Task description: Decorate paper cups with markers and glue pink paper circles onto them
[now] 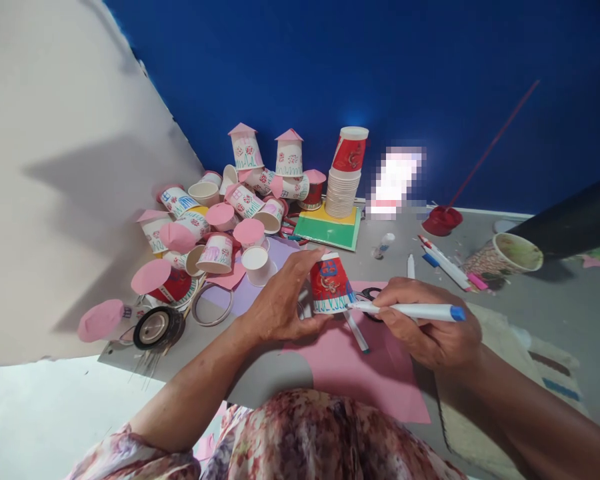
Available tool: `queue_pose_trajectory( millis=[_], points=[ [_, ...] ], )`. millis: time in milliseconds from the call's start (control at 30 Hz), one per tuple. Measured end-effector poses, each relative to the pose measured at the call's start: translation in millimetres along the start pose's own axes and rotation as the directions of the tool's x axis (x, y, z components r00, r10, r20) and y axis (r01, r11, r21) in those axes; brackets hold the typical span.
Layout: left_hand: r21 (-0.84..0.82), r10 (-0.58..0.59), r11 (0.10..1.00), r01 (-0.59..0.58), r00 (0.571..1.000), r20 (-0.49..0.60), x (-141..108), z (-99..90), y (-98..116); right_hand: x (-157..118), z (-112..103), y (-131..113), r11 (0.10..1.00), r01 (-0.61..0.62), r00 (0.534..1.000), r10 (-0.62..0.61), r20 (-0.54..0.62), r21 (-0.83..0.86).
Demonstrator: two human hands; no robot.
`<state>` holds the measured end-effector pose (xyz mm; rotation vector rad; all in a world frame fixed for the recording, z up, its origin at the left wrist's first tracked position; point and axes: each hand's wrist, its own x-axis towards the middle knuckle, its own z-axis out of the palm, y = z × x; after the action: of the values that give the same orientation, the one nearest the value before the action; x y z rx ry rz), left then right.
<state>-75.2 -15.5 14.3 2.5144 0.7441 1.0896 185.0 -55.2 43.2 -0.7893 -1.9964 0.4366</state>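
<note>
"Cup (330, 285), where is it?"
"Centre of the frame, between the thumb and fingers of the left hand (279, 303)."
"And the right hand (435, 337)?"
"Its fingers pinch 1 marker (423, 311), tip at the cup's lower edge."
"What else?"
"1 stack of cups (343, 193) at upper centre, pink paper (365, 377) at lower centre."

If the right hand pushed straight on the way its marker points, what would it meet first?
Most likely the red cup in the left hand: the marker in the right hand points at the cup's wide lower rim, tip at or near it, though whether they touch is unclear.
</note>
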Motion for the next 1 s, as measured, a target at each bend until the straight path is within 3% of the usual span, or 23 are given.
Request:
queue_pose_trajectory(
  millis=[433,633,800,900,1000],
  points=[
    [0.032,0.024,0.999,-0.023,0.999,-0.023,2.6,1.9,1.0,6.0,-4.2,-1.7,1.000,0.002,1.000,-0.002,-0.002,-0.014],
    [0.042,0.029,0.999,-0.028,0.999,-0.025,2.8,1.8,1.1,2.0,-5.3,0.7,1.000,0.005,0.996,-0.002,-0.084,0.030],
    [0.043,0.041,0.998,-0.039,0.998,-0.040,1.8,1.9,-1.0,-1.7,-3.4,3.4,0.999,-0.009,0.999,0.011,-0.050,0.043],
    [0.033,0.002,0.999,0.000,0.998,-0.061,-2.3,4.6,-3.0,-6.4,-3.1,5.1,0.991,-0.049,0.982,0.071,-0.174,0.125],
    [-0.137,-0.129,0.984,0.114,0.986,-0.104,-6.0,8.6,-2.8,-6.7,-2.5,6.9,0.978,-0.116,0.955,0.158,-0.250,0.176]
  ],
)
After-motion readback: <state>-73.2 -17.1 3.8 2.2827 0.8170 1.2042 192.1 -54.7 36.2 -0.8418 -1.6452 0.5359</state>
